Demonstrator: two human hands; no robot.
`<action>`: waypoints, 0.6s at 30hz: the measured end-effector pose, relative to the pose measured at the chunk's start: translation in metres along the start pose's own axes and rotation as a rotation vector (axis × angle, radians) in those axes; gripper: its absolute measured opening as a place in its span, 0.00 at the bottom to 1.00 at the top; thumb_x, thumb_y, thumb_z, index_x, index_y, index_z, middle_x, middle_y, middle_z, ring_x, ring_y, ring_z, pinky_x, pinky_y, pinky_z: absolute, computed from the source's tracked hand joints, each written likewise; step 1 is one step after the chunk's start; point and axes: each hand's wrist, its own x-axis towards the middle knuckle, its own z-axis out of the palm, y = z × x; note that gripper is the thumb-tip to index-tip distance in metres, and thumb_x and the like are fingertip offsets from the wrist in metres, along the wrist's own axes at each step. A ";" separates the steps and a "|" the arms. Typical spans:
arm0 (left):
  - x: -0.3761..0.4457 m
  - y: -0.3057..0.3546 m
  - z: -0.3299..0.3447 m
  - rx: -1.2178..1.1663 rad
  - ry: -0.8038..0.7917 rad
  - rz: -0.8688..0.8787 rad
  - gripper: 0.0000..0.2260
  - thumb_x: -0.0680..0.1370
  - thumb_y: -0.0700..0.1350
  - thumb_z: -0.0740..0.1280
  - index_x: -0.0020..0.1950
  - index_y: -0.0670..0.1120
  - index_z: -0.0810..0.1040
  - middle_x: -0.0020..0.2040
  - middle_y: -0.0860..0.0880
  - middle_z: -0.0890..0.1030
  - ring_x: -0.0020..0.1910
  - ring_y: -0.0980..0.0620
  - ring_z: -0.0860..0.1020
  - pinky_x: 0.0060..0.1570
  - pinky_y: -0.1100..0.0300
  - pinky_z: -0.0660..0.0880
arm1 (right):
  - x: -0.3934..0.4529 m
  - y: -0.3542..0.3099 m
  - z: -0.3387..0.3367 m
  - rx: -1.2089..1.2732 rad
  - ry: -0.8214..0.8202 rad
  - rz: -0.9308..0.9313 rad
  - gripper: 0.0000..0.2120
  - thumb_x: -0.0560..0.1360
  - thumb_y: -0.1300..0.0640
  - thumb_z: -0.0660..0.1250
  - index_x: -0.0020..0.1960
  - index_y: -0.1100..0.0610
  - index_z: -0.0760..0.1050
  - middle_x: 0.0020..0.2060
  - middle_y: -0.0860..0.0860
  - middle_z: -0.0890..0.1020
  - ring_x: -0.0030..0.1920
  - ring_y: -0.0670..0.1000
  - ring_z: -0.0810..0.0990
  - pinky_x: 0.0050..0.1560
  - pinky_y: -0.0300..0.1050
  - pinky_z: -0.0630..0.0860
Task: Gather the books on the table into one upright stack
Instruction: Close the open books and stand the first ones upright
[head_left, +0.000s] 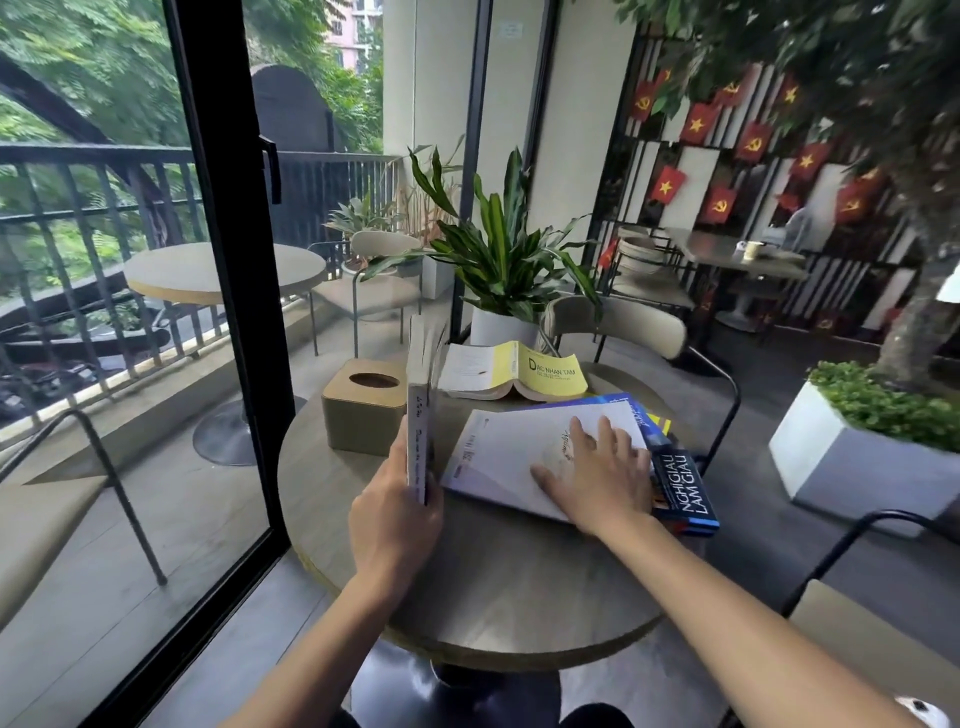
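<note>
Books barely gathered: left hand (395, 512) clasps one white book (418, 415) upright at frame centre, right hand (597, 475) lies flat, fingers spread, on the loose pile (498, 462) right of it; open yellow book (519, 371) behind remains untouched.

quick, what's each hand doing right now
Left hand: closed around the upright book, standing it on edge on the table.
Right hand: open, fingers spread flat on the white book, holding nothing.
</note>
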 end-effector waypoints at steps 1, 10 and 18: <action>0.001 0.001 0.002 -0.004 0.001 -0.012 0.26 0.75 0.40 0.70 0.73 0.42 0.71 0.48 0.38 0.84 0.39 0.33 0.80 0.35 0.48 0.75 | -0.001 0.000 -0.001 -0.007 0.016 0.021 0.42 0.71 0.27 0.52 0.77 0.51 0.54 0.75 0.57 0.60 0.72 0.60 0.60 0.65 0.58 0.59; 0.006 0.010 0.008 0.000 -0.022 -0.019 0.29 0.76 0.41 0.70 0.76 0.44 0.68 0.55 0.40 0.83 0.46 0.35 0.81 0.41 0.46 0.77 | 0.000 -0.008 -0.007 0.194 -0.036 0.224 0.39 0.65 0.27 0.65 0.63 0.57 0.69 0.64 0.58 0.66 0.66 0.61 0.62 0.55 0.56 0.70; 0.006 0.008 0.008 -0.017 -0.031 -0.028 0.29 0.76 0.42 0.69 0.77 0.46 0.67 0.56 0.43 0.83 0.47 0.37 0.81 0.42 0.48 0.76 | 0.009 0.000 -0.023 0.718 0.079 0.349 0.32 0.63 0.52 0.81 0.61 0.59 0.72 0.64 0.60 0.66 0.66 0.60 0.65 0.61 0.47 0.66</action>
